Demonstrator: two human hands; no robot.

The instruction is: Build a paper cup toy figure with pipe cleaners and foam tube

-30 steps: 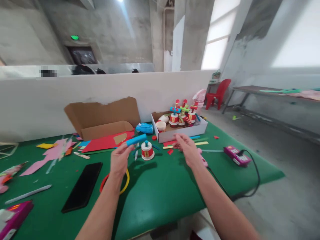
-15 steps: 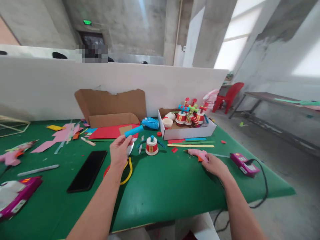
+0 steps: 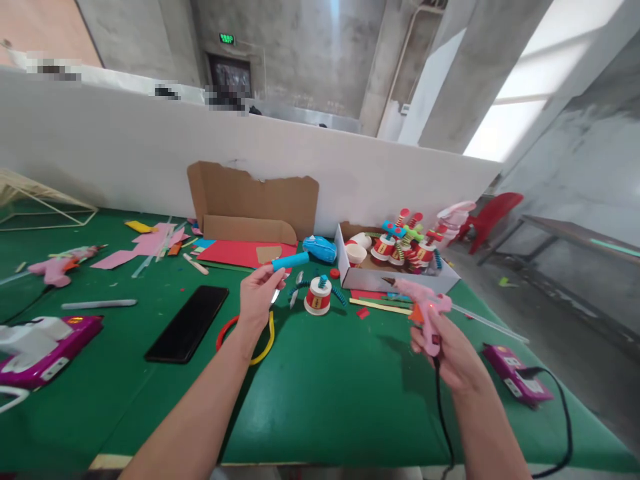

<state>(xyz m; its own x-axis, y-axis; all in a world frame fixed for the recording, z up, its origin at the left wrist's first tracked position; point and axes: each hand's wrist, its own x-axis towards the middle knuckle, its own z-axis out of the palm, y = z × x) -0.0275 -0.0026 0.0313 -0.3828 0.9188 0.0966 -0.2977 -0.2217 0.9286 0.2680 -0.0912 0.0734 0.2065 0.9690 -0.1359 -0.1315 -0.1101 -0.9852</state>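
Note:
Between the fingertips of my left hand [image 3: 259, 297] is a blue paper tube [image 3: 291, 261], held above the table. My right hand [image 3: 453, 350] grips a pink hot glue gun [image 3: 425, 303] by its handle, nozzle pointing left, with a clear glue stick out of its back. In front, between the hands, stands an upside-down paper cup figure [image 3: 318, 297] with a red band, dark teal coiled arms and a blue folded spring on top. Scissors [image 3: 271, 340] with red and yellow handles lie partly hidden under my left hand and forearm.
A white box [image 3: 400, 277] with several finished cup figures stands behind. A blue pouch [image 3: 321, 249], red paper [image 3: 225, 253] and cardboard [image 3: 255, 200] lie left of it. Nearer left are a black phone [image 3: 187, 325] and another glue gun [image 3: 57, 268]. Purple power strips [image 3: 517, 377] sit at both sides.
My right hand has lifted the glue gun off the table and now holds it upright by the handle. My left hand still holds the blue tube. The view has shifted and tilted.

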